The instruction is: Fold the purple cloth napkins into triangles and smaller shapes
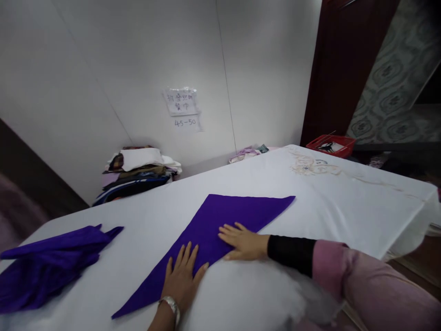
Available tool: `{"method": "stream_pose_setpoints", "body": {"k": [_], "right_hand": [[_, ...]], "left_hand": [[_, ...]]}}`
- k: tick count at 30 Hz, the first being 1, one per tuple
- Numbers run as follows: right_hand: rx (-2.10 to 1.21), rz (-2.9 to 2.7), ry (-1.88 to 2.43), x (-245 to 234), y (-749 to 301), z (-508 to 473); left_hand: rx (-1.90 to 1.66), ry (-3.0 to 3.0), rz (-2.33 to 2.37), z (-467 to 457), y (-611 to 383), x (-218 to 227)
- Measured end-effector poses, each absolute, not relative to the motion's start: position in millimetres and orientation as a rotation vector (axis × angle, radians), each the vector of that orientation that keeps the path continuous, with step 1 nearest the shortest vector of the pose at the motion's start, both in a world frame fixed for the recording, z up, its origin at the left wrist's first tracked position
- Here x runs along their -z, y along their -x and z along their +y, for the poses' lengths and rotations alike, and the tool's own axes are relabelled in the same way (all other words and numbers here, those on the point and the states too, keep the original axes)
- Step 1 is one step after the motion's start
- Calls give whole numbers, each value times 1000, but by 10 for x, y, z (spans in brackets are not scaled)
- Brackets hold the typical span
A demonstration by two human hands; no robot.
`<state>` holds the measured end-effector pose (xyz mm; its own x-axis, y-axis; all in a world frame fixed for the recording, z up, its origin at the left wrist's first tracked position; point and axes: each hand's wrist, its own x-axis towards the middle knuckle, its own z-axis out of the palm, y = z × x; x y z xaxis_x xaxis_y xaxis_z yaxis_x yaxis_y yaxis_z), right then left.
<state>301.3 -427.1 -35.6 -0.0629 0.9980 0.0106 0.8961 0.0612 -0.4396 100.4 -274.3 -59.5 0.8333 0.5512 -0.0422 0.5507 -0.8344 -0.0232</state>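
A purple cloth napkin (210, 220) lies flat on the white tablecloth (151, 220), folded into a pointed shape with one tip to the far right and another to the near left. My left hand (182, 278), with a silver bracelet at the wrist, rests on its near left part, fingers spread. On the napkin's near right edge lies my right hand (243, 241), its fingers also stretched out flat. Neither hand grips the fabric. To the left, a crumpled purple cloth (51, 264) sits loosely heaped.
A stack of folded clothes (138, 172) stands behind the table against the wall, with more fabric (246, 154) further right. Beyond the far right corner is a red basket (332, 146) holding dark-handled items. A handwritten sign (182, 108) is taped to the wall.
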Motion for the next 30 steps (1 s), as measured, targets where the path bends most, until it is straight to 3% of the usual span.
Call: {"method": "stream_pose_setpoints", "body": {"k": [6,11,14,24,30], "right_hand": [[-504,-2202,1795,388,-3005,-3645],[-319,-1658,2493,273,-4137,-3860],[-222,-1491,2625,191,-4476,-3924],[-453,-2296,1758,446,-3191,-2919],[-337,-1747,2412,328,-4124,-2857]], "left_hand": [[-55,3037,-905,-2757,-969,597],[-11,3095,-898,-2767,-941,601],[13,3111,-894,-2765,-929,618],[-13,3137,-887,-2765,-911,614],[21,3149,-858,-2735,-888,673]]}}
